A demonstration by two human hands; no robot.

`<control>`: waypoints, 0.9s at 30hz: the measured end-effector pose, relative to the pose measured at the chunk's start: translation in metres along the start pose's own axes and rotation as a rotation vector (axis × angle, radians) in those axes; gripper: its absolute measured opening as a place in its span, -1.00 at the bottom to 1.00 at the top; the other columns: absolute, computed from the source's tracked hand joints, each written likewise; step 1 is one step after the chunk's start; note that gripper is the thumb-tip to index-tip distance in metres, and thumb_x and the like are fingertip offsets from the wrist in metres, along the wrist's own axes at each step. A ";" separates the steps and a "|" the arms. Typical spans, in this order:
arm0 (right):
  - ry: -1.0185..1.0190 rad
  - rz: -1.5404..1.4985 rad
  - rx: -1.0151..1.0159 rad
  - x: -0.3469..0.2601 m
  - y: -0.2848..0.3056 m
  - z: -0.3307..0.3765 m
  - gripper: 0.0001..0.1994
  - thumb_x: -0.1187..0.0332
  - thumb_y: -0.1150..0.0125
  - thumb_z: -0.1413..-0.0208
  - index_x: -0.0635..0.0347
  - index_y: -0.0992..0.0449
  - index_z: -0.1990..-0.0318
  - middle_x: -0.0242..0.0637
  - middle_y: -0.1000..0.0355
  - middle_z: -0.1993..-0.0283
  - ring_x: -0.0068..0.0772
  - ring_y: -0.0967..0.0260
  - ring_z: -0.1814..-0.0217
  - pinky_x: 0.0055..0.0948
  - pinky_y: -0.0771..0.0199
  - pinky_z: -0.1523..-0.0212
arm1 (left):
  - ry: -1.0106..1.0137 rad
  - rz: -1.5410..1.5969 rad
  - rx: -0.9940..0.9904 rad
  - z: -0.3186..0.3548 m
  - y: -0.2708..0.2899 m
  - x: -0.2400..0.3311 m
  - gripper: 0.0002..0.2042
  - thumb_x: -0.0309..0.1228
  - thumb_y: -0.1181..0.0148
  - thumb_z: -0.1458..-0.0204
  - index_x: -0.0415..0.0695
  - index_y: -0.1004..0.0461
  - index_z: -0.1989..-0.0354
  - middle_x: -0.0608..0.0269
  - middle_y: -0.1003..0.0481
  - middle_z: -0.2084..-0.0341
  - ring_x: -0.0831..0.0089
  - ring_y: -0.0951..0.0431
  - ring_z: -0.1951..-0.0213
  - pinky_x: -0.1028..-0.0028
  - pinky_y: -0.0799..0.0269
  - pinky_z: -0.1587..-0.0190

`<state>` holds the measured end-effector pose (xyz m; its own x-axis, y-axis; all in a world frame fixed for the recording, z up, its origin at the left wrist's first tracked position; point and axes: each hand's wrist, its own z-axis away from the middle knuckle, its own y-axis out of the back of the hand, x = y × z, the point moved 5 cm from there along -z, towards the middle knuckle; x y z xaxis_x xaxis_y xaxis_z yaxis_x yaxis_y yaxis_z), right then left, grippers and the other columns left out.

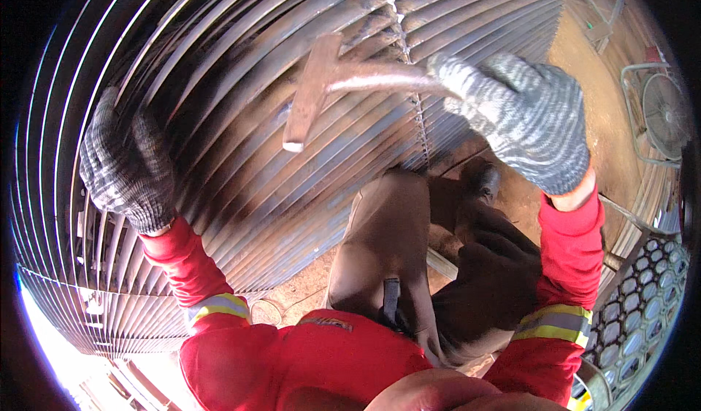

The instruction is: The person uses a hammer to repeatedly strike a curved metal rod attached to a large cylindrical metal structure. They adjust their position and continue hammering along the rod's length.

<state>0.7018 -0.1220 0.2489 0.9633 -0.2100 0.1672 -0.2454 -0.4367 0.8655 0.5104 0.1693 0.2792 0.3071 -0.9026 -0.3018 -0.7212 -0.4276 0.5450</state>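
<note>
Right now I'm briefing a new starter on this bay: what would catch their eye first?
Probably the rusty hammer held up at top centre in the gloved right hand. Behind it a large grating of parallel steel bars fills the upper left, with the gloved left hand resting on it. A fan stands at the right edge.

Support surface: bare earth floor (pixel 584 82) carrying a steel bar grating.

The large grating (pixel 219 192) of closely spaced parallel steel bars lies across the brown dirt floor and fills most of the view. A welded cross seam (pixel 409 60) runs across its bars. A wire-guarded fan (pixel 666 115) stands on the floor at the right edge; a perforated metal panel (pixel 642 301) lies at lower right.
</note>
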 end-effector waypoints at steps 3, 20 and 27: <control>-0.084 0.082 0.006 0.015 -0.010 0.001 -0.55 0.21 -0.36 0.06 -0.15 -0.52 -0.07 -0.37 -0.45 0.43 -0.31 -0.42 0.49 -0.35 -0.45 0.49 | -0.004 -0.037 -0.021 -0.001 0.000 0.004 -0.73 -0.40 -0.16 -0.13 -0.21 -0.53 0.03 0.06 -0.58 0.15 0.22 -0.60 0.14 0.32 -0.45 0.00; -0.112 0.129 -0.053 0.051 -0.056 -0.017 -0.56 0.27 -0.26 -0.06 -0.08 -0.47 -0.14 -0.22 -0.54 0.07 -0.22 -0.51 0.26 -0.37 -0.55 0.28 | 0.045 -0.011 -0.010 0.006 -0.007 -0.006 -0.72 -0.37 -0.18 -0.10 -0.18 -0.52 0.02 0.09 -0.59 0.14 0.21 -0.61 0.16 0.32 -0.45 0.02; -0.131 0.023 0.078 0.046 -0.049 -0.014 -0.50 0.27 -0.32 0.02 -0.10 -0.46 -0.16 -0.24 -0.52 0.35 -0.22 -0.52 0.39 -0.36 -0.56 0.40 | 0.024 0.021 0.009 0.002 -0.008 -0.001 -0.71 -0.33 -0.15 -0.13 -0.16 -0.52 0.01 0.09 -0.59 0.14 0.21 -0.60 0.16 0.32 -0.45 0.03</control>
<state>0.7602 -0.0975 0.2207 0.9361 -0.3310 0.1194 -0.2802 -0.4961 0.8218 0.5141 0.1738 0.2734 0.3070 -0.9122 -0.2715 -0.7329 -0.4086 0.5440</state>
